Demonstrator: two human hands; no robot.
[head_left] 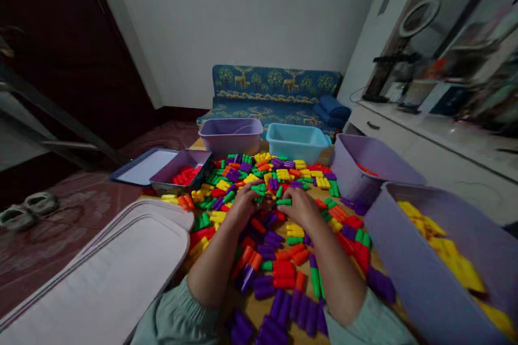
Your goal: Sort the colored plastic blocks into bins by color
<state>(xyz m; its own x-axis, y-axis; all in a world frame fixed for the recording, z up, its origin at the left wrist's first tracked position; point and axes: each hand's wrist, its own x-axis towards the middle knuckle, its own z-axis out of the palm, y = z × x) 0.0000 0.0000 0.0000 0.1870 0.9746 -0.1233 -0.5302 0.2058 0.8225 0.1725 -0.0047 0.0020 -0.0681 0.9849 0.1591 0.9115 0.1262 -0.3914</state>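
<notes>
Both my hands are over the middle of a wide spread of colourful plastic building blocks, shaped like joined rounded tubes. My left hand [245,202] is closed, with green building blocks [259,188] at its fingertips. Just to its right, my right hand [299,206] pinches a green building block [284,202] between thumb and fingers. The two hands are a short way apart. Around them lie purple blocks [274,239], red blocks [284,274] and yellow blocks [322,182], mixed with orange ones. Parts of the fingers are hidden behind the hands and blocks.
A purple bin [231,143] and a light blue bin [297,143] stand at the back. To the right are a purple bin [350,172] with red pieces and another bin [399,259] with yellow blocks [445,250]. At left are a tin [202,164] and white lids [121,264].
</notes>
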